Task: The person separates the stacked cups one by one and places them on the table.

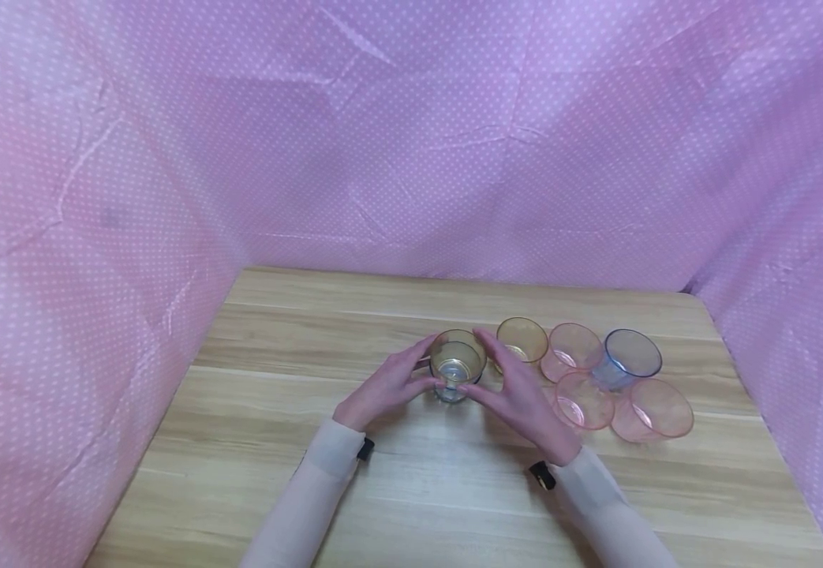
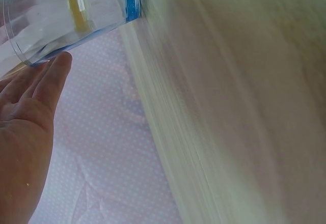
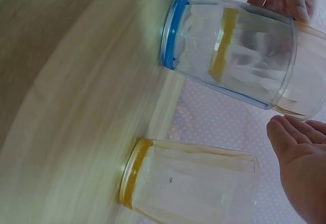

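Note:
A clear yellow-banded cup (image 1: 458,338) sits nested in a clear cup with a blue base band (image 3: 174,33). The blue-banded cup's base meets the wooden table. My left hand (image 1: 395,385) holds the upper part of the pair from the left, thumb at the near side and fingers behind. From the right, my right hand (image 1: 523,398) holds it the same way. In the right wrist view, the right hand's fingertips (image 3: 277,127) lie close against the rim; the right thumb is out of that view. Fingers of the left hand (image 2: 48,89) lie along the rim.
Right of the pair stands another yellow cup (image 1: 521,341). Beyond it are three pink cups (image 1: 574,347) and a blue-rimmed cup (image 1: 633,355), set close together. They stand on the wooden table (image 1: 262,442). Pink dotted cloth (image 1: 383,158) hangs around the table's back and sides.

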Demonstrator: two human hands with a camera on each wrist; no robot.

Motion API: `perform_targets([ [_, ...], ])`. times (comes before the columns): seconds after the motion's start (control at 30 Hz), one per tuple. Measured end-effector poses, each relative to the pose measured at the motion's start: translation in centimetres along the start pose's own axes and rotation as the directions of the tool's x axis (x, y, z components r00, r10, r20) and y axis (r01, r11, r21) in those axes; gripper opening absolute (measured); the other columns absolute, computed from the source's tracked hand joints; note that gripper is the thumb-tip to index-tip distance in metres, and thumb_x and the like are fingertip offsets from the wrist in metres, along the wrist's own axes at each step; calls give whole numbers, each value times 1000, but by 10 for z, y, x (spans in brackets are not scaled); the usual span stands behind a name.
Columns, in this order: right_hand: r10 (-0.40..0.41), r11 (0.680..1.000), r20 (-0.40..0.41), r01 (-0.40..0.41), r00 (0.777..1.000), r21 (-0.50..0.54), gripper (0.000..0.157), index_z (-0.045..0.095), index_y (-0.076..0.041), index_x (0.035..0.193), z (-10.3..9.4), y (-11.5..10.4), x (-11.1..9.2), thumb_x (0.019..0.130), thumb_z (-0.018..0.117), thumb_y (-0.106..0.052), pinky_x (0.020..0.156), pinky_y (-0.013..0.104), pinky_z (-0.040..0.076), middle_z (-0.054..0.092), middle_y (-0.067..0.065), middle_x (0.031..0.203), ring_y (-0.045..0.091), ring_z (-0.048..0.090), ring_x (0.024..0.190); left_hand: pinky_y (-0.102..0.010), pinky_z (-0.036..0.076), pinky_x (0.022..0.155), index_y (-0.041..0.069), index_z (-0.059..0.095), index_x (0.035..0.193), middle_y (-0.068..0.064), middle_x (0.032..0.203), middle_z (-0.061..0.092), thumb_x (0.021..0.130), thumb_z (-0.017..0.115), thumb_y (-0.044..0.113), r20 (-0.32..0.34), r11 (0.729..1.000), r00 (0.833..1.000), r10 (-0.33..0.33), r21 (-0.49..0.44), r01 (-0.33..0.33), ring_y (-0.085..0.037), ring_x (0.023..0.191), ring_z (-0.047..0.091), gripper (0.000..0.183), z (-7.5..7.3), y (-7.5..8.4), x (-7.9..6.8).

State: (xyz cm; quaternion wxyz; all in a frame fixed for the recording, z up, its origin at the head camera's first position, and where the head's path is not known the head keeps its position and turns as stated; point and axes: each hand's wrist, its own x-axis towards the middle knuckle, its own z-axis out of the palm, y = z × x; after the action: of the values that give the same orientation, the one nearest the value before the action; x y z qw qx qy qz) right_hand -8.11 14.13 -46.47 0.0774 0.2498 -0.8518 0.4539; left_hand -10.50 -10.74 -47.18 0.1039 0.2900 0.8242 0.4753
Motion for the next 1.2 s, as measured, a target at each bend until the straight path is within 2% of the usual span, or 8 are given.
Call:
perform_targets([
  [0.23,12,1000,2,-12,1000,4,92,40,5,154,3,3,1,80,91,-16,113,47,46,50,22,153,38,51,138,-37,44,115,4,29,162,-13,160,44,91,80,18,10,1000,1000,-22,0,22,-29,139,52,88,-1,-4,-1],
  [0.33,13,1000,8,-13,1000,15,92,39,5,154,3,3,1,81,90,-16,113,46,45,50,22,153,38,50,139,-39,41,118,3,28,162,-13,160,44,87,85,22,18,999,999,-40,30,39,-28,141,49,96,-2,-6,0],
  [0.43,18,999,14,-19,1000,37,92,38,6,154,3,4,1,81,90,-15,114,46,44,50,22,153,38,50,139,-39,37,121,7,30,163,-10,160,45,85,86,29,40,996,997,-70,61,67,-25,144,46,99,-4,-9,2],
  [0.57,39,996,24,-41,999,81,94,37,7,154,4,5,2,81,91,-16,114,44,43,50,21,153,38,49,140,-39,34,122,12,32,163,-7,158,47,84,87,32,74,995,993,-88,49,84,-22,145,45,98,-7,-13,5],
  [0.73,64,988,47,-70,997,140,99,34,6,156,6,6,4,79,92,-15,115,41,42,49,21,154,37,48,141,-37,37,120,12,36,161,-6,153,54,84,87,29,97,997,992,-80,-5,81,-20,141,50,94,-9,-16,9],
  [0.93,103,983,73,-113,992,148,104,32,6,157,7,7,6,76,94,-16,116,42,42,51,19,153,36,49,140,-35,40,119,12,38,160,-7,151,56,85,86,29,113,997,991,-76,-17,78,-19,138,53,91,-10,-18,11],
  [1.2,130,977,110,-147,985,155,105,31,6,156,7,7,11,74,94,-10,117,40,40,52,18,152,35,50,140,-31,42,116,18,43,158,-2,146,61,85,86,28,117,999,992,-43,-26,46,-15,135,55,85,-11,-19,14],
])
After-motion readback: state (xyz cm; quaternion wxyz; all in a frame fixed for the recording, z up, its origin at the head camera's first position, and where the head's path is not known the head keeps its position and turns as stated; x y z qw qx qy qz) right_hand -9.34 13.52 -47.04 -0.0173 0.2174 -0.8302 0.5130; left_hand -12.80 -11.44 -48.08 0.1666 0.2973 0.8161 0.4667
